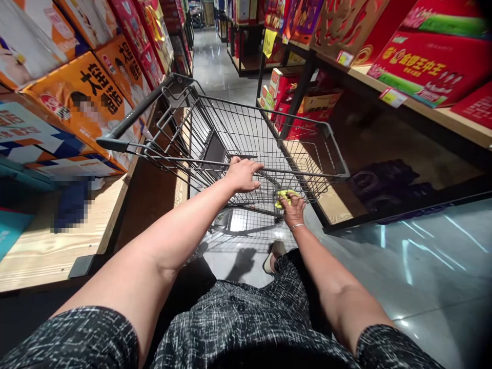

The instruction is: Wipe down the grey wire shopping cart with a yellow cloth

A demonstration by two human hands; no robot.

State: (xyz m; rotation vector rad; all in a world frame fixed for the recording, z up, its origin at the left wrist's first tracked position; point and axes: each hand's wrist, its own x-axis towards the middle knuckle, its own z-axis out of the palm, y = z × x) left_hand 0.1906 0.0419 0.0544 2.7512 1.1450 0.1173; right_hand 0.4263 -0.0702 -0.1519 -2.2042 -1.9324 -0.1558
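Note:
A grey wire shopping cart (230, 120) stands crosswise in front of me, with its handle bar at the left. My left hand (244, 174) rests on the top rim of the cart's near side, its fingers apart and nothing held in it. Lower and to the right, my right hand (294, 207) has its fingers pressed on a crumpled yellow-green cloth (284, 197) against the wire side of the cart. No goods show inside the cart's basket.
Orange boxes (88, 97) are stacked on a wooden shelf (100, 220) at the left. Red gift boxes (418, 64) stand on a shelf at the right, with a dark lower frame near the cart. A tiled aisle (215, 56) runs ahead.

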